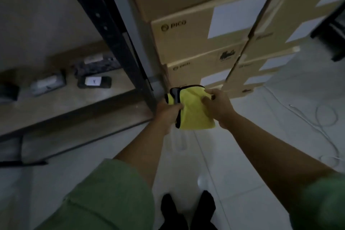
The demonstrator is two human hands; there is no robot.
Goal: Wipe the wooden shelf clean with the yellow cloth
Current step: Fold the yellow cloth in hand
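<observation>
Green sleeves [104,198] up close, then both my hands out front pinching the yellow cloth [194,110]: left hand [168,112] on its black-trimmed edge, right hand [217,104] on the top corner. Seems I'm folding it, so no wiping yet. Next it goes left onto the wooden shelf [61,106]. Boxes [196,39] behind say "PICO"; their white labels are too blurry to read.

Everything I see is dim and soft with blur. A faint glare sits on the floor tiles [202,181] near my feet. Straight lines bow toward the edges.
</observation>
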